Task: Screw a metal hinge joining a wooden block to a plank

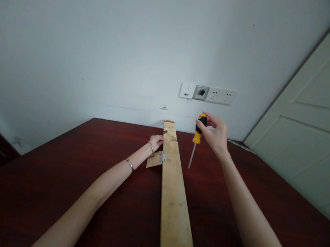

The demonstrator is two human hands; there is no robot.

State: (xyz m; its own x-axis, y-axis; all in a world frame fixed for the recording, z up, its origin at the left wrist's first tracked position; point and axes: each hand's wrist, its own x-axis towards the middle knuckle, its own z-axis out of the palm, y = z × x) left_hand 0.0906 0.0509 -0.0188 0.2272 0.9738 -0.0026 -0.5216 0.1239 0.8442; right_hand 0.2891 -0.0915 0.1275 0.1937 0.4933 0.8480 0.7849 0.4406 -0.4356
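Observation:
In my right hand (215,133) is a screwdriver (197,137) with a yellow and black handle. My thumb and fingers pinch the handle near its top, and the shaft points down, clear of the board. A long pale wooden board (174,196) lies on the dark red table, running away from me toward the wall. My left hand (155,140) grips the board's left edge near the far end; its fingertips are partly hidden. Just nearer to me, a metal hinge (163,156) joins the board to a short wooden piece (154,160) sticking out leftward.
The reddish-brown table (117,209) meets a white wall (124,56) at its far edge. Wall sockets (221,96) sit above the table, right of the board. A pale panelled door (304,126) stands at the right. A thin strip (242,146) lies along the table's far right edge.

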